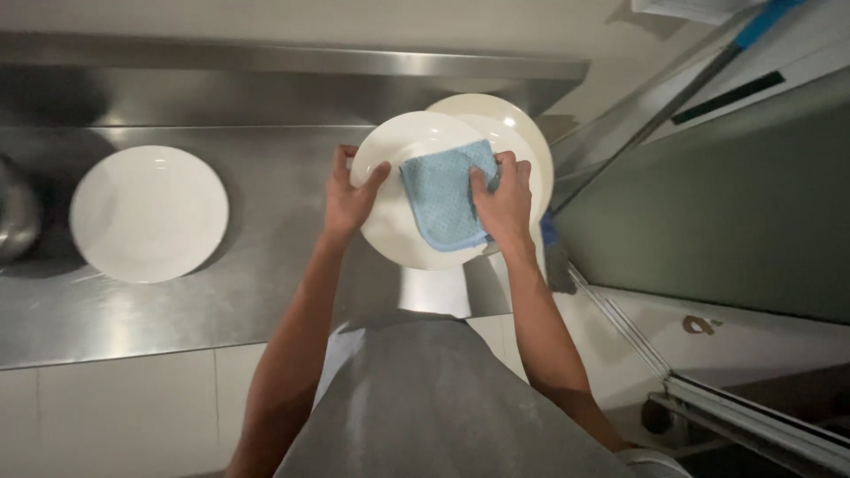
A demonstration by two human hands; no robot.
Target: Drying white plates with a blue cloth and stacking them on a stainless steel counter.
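Crockery first: a white dinner plate (398, 199) is held up above the right part of the steel worktop (266, 292), tilted so its face turns toward the camera. The left hand (348, 196) is clamped on its left rim, thumb over the face and fingers curled behind. The right hand (503, 202) is closed on a folded blue cloth (440, 196), pressing it flat against the right half of the plate's face.

By its look the plate is glazed ceramic: stiff, fairly heavy for one hand, brittle if dropped on steel, and probably slick if wet. The rim is the sensible place to grip, as the left hand does. The cloth is soft, light and limp, and will bunch under the palm.

Just behind the held plate, on the far right, a second white plate (518, 133) shows only as a crescent; whether it lies flat or leans on something cannot be told. Well apart on the left, a third white plate (149, 212) lies flat on the worktop. A rounded metal vessel (16, 217) is cut off by the left edge, so its kind is unclear. The fingers behind the held plate are hidden, and the person's grey top blocks the near worktop edge.
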